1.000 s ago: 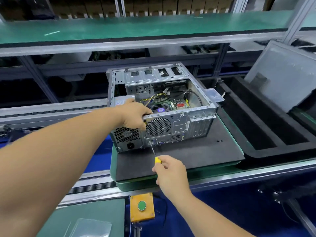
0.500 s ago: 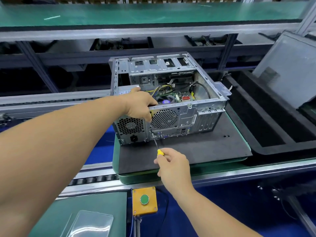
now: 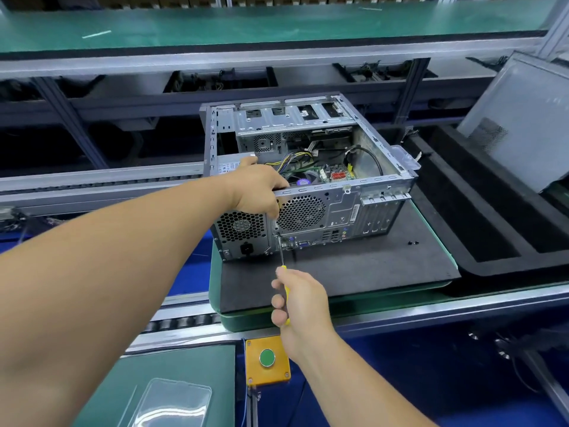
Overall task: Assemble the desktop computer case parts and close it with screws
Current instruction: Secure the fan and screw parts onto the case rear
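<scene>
An open metal computer case [image 3: 338,208] lies on its side on a black foam mat [image 3: 369,272], its rear panel facing me and its inside exposed. My left hand [image 3: 255,189] grips the top rear edge of the case above the power supply, thumb over the rear panel. In my right hand [image 3: 297,300] is a yellow-handled screwdriver [image 3: 281,257], held by curled fingers, with its tip against the rear panel beside the round fan grille. Two small black screws [image 3: 413,242] lie loose on the mat to the right of the case.
A grey side panel [image 3: 520,124] leans at the right above a black foam tray [image 3: 492,229]. The mat sits on a green pallet [image 3: 308,322] on a roller conveyor. A yellow box with a green button [image 3: 267,358] is below. A green shelf [image 3: 277,26] runs overhead behind.
My right hand has shifted its hold down the screwdriver handle while the tip stays at the rear panel. My left hand keeps its grip on the case. The camera view moved slightly.
</scene>
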